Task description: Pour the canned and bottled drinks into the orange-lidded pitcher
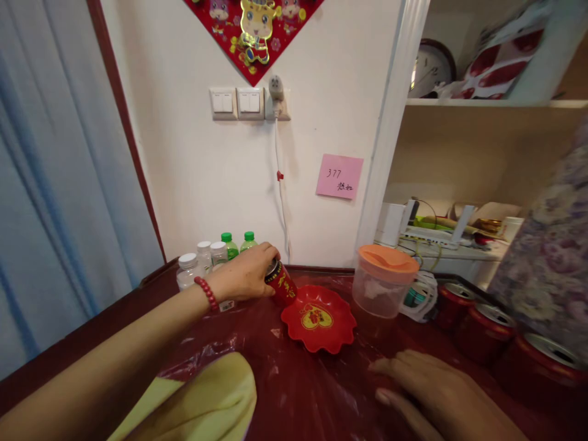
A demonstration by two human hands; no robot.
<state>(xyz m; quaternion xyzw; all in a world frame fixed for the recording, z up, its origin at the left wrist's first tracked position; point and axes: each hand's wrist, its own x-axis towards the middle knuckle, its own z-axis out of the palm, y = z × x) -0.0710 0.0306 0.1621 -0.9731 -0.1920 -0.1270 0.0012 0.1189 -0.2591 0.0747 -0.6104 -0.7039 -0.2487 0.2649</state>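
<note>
My left hand [250,269], with a red bead bracelet at its wrist, is closed around the upper part of a red drink can [282,288]. The can leans, and its lower end is beside the rim of a red scalloped plate [296,337] with a yellow print. Whether the can touches the table or the plate I cannot tell. At the lower right, my right hand [441,386] is low over the table, fingers stretched out and holding nothing. Several red cans [487,331] stand just beyond it on the right.
Behind my left hand are clear bottles with white caps [187,269] and green-capped bottles [228,242]. A clear tub with an orange lid [383,285] stands right of the plate. Yellow cloth [220,392] lies in front. A white router [427,236] sits on the shelf.
</note>
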